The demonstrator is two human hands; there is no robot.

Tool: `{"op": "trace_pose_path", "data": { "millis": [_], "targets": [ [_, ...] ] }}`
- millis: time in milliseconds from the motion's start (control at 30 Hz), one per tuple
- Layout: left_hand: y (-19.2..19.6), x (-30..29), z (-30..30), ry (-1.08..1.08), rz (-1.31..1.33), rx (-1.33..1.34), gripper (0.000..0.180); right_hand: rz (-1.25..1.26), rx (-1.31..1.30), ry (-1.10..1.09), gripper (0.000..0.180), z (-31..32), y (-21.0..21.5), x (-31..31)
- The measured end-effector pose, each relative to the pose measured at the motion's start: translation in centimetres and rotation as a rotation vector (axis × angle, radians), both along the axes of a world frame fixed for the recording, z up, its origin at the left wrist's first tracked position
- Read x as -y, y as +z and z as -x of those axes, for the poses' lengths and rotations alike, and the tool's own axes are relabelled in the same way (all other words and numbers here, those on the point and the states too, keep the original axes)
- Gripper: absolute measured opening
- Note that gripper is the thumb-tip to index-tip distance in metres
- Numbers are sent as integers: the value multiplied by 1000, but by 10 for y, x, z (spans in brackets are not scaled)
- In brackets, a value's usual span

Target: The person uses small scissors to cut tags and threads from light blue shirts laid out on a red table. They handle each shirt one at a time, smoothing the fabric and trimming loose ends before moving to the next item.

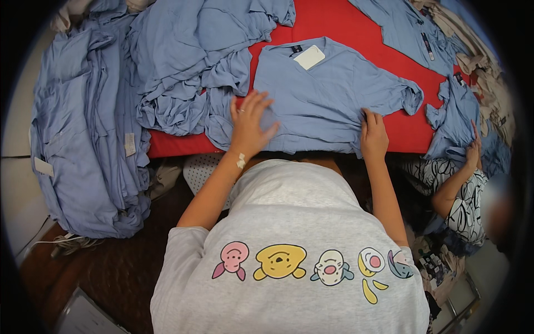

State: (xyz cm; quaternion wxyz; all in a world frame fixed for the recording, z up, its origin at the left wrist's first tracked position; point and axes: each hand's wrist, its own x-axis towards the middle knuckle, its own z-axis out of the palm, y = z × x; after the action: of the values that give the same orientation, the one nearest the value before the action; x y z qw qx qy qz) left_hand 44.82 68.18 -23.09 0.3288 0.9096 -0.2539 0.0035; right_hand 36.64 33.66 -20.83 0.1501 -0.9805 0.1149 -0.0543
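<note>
A light blue V-neck shirt [311, 94] lies spread in front of me, its neckline toward the far side and a blank-looking white tag [309, 57] at the collar. My left hand [250, 125] hovers by the shirt's left edge with its fingers apart and slightly blurred. At the lower right of the shirt, my right hand [374, 133] has its fingers closed on the fabric, and creases run out from there. The lower edge of the shirt hangs at the near table edge.
Under the shirt is a red-covered table [328, 22]. A heap of blue garments [189, 50] and a hanging stack of blue garments [89, 128] fill the left. More blue shirts [411, 33] and beige garments [495, 89] lie right. Another person's hand [473, 147] touches a blue garment.
</note>
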Motion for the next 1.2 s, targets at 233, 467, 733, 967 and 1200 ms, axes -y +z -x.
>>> {"op": "trace_pose_path", "data": {
  "millis": [233,467,733,967,1200],
  "targets": [
    [-7,71,31,-252,49,-10,69,-968,-146,-44,36,-29,28,-63],
    [-20,-51,-48,596,338,-249,51,-1266,-413,463,27,-86,126,-137],
    [75,-180,-48,827,277,-848,54,-590,54,276,29,-164,-14,-107],
    [59,-50,-31,350,600,-935,36,-244,115,339,34,-235,-41,-131],
    [-13,18,-76,651,532,-376,50,-913,-85,493,26,-200,46,-154]
  ]
}}
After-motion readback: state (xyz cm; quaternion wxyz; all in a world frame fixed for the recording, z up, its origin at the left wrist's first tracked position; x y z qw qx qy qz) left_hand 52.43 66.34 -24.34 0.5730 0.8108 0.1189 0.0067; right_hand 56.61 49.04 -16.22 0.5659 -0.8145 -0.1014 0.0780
